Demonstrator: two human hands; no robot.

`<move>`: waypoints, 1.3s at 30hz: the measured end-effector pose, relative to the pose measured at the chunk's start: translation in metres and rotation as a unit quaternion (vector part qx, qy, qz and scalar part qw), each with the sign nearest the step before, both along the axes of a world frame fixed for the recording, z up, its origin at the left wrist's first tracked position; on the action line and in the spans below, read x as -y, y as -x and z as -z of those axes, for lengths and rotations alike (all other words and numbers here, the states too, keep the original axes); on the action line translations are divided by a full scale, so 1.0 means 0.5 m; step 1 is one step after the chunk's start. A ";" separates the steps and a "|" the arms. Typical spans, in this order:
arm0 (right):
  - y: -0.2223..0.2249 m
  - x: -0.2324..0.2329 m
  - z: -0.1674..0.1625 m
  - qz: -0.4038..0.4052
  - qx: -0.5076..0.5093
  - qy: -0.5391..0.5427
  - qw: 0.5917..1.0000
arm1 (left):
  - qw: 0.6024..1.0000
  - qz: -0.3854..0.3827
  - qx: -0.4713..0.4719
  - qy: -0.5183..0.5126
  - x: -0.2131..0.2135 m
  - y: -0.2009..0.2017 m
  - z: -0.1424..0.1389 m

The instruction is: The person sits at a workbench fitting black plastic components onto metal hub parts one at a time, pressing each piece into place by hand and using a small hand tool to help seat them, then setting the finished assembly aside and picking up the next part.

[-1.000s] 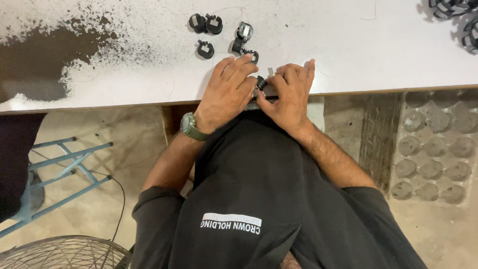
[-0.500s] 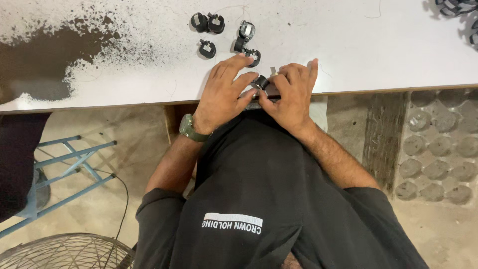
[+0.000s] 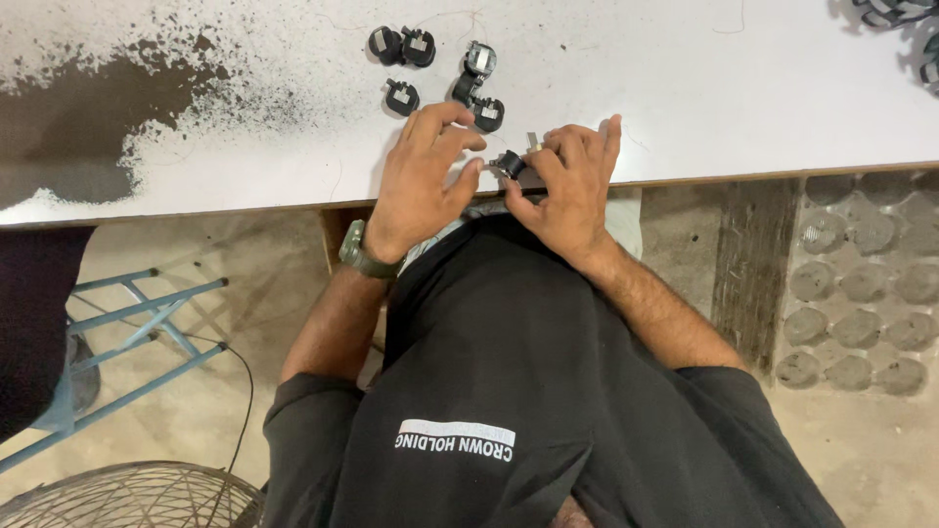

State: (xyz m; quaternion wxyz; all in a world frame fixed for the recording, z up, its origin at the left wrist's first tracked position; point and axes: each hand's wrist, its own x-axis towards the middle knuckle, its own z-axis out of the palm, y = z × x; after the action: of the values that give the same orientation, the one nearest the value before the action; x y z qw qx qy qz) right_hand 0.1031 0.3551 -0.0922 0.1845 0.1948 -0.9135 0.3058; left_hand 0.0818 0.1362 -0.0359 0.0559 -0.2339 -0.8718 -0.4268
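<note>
Both hands pinch one small black part (image 3: 508,162) at the near edge of the white table (image 3: 704,88), left hand (image 3: 423,176) and right hand (image 3: 567,186) arched with fingertips meeting on it, apparently for fine alignment, while loose black parts (image 3: 435,68) lie just beyond.

From here my fingers (image 3: 548,161) cover most of the small black part (image 3: 509,162) (shape unclear). Black parts (image 3: 895,12) at the top right corner and the fan (image 3: 127,499) below are cut off.
</note>
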 end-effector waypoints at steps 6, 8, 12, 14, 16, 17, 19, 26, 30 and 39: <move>-0.002 0.000 0.005 -0.002 0.005 -0.006 1.000 | 0.987 0.031 -0.133 0.081 -0.014 -0.016 0.007; -0.003 -0.002 0.006 0.001 0.001 -0.004 1.000 | 0.992 0.012 -0.117 0.046 -0.024 -0.013 0.017; -0.004 -0.003 0.008 -0.001 -0.002 -0.001 1.000 | 0.998 -0.032 -0.051 0.006 -0.035 -0.001 0.032; -0.003 -0.002 0.009 -0.001 0.001 0.001 1.000 | 0.998 -0.063 0.017 0.011 -0.032 0.004 0.033; -0.002 0.000 0.011 0.000 0.000 0.007 1.000 | 0.994 -0.084 0.058 0.025 -0.022 0.002 0.030; -0.001 0.000 0.012 0.001 -0.001 0.008 1.000 | 0.993 -0.087 0.064 0.036 -0.015 -0.003 0.026; -0.001 0.000 0.013 0.005 -0.001 0.010 1.000 | 0.993 -0.077 0.068 0.052 -0.005 -0.019 0.019; -0.001 0.004 0.014 0.006 -0.004 -0.016 1.000 | 0.989 -0.046 0.135 -0.042 -0.017 -0.067 0.010; 0.000 0.007 0.013 0.006 -0.013 -0.019 1.000 | 0.986 -0.065 0.119 -0.102 -0.025 -0.063 0.015; 0.000 0.009 0.011 -0.004 -0.024 -0.027 0.999 | 0.981 -0.088 0.086 -0.149 -0.041 -0.047 0.033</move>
State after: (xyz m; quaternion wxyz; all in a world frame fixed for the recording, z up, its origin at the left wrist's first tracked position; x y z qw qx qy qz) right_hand 0.1031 0.3505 -0.0976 0.1996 0.2104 -0.9161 0.2769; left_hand 0.1051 0.1568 -0.0526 0.0518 -0.1080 -0.8171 -0.5639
